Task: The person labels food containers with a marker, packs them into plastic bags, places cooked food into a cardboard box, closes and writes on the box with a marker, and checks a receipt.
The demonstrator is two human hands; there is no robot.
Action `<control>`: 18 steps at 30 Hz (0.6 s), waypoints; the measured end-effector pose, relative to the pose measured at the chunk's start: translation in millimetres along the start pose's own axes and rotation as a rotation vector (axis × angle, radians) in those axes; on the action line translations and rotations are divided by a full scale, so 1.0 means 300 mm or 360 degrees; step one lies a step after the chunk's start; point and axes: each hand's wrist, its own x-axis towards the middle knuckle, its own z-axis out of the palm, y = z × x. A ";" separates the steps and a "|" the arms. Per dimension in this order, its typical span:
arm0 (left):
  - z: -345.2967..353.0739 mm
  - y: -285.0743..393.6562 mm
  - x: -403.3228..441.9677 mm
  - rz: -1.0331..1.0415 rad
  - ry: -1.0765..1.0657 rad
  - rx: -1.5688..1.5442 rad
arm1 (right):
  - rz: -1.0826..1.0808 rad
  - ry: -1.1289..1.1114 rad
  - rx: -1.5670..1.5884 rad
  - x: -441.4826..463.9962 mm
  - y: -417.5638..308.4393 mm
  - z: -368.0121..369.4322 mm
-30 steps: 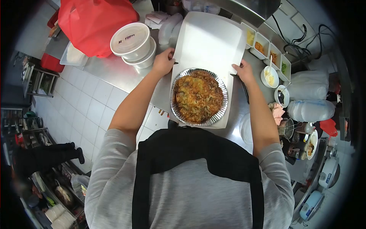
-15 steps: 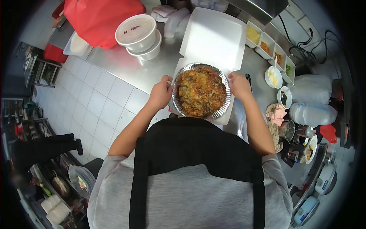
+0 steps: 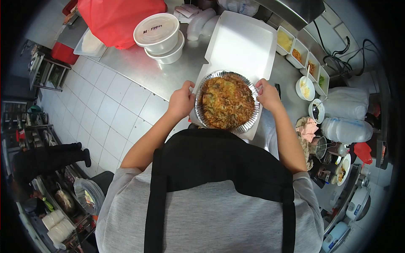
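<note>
A white takeaway box lies in front of me on the counter, its lid folded back away from me. Inside its base sits a round foil pan filled with a browned, pancake-like food. My left hand is closed at the left side of the box, close against the foil rim. On the opposite side my right hand pinches the right edge, thumb and fingers together. The fingertips partly hide whether they also touch the foil.
Stacked lidded tubs and a red bag stand at the back left of the steel counter. Along the right are ingredient trays, small bowls, a pink cloth and wrapped plastic containers. A person's dark-clothed legs show at left.
The view has shifted a little, so the box and foil pan appear slightly farther right and lower. Both hands stay at the sides of the box.
</note>
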 end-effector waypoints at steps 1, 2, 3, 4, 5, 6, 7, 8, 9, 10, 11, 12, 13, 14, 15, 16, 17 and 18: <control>-0.007 0.001 0.003 0.0015 -0.0035 0.0043 | -0.0023 -0.0013 0.0001 -0.003 -0.003 -0.005; -0.016 -0.001 0.011 0.0034 -0.0072 0.0086 | -0.0045 -0.0023 0.0002 -0.004 -0.005 -0.014; -0.026 -0.003 0.025 0.0058 -0.0108 0.0129 | -0.0029 -0.0009 0.0074 -0.001 -0.005 -0.033; -0.033 -0.020 0.064 0.0172 -0.0035 0.0085 | -0.0014 0.0009 0.0145 0.007 0.001 -0.062; -0.035 -0.049 0.127 0.0284 0.0037 0.0038 | 0.0000 0.0027 0.0216 0.018 0.017 -0.088; -0.040 -0.061 0.194 0.0395 0.0106 -0.0009 | -0.0012 0.0275 0.0257 0.066 0.081 -0.086; -0.049 -0.035 0.262 0.0281 0.0106 -0.0156 | 0.0044 0.0451 0.0219 0.113 0.122 -0.093; -0.051 0.002 0.335 0.0166 0.0102 -0.0301 | 0.0104 0.0627 0.0180 0.159 0.157 -0.102; -0.039 0.028 0.414 0.0095 0.0082 -0.0290 | 0.0165 0.0803 0.0136 0.197 0.178 -0.112; -0.025 0.052 0.488 0.0023 0.0060 -0.0279 | 0.0363 0.0650 0.0373 0.226 0.167 -0.121; -0.001 0.063 0.563 -0.0007 0.0066 -0.0250 | 0.0559 0.0495 0.0611 0.251 0.136 -0.128; 0.033 0.065 0.634 -0.0036 0.0071 -0.0221 | 0.0752 0.0337 0.0849 0.266 0.125 -0.136; 0.055 0.070 0.673 -0.0067 0.0079 -0.0194 | 0.0675 0.0297 0.0887 0.277 0.145 -0.130; 0.052 0.081 0.686 -0.0004 -0.0003 -0.0111 | 0.0595 0.0257 0.0923 0.291 0.173 -0.107; 0.038 0.092 0.697 0.0058 -0.0083 -0.0026 | 0.0513 0.0215 0.0960 0.298 0.204 -0.081; 0.024 0.100 0.704 0.0119 -0.0162 0.0058 | 0.0332 0.0247 0.0924 0.296 0.241 -0.064; 0.010 0.097 0.699 0.0230 -0.0194 0.0022 | 0.0102 0.0390 0.0846 0.288 0.275 -0.047; -0.007 0.084 0.680 0.0337 -0.0226 -0.0014 | -0.0128 0.0528 0.0764 0.269 0.296 -0.031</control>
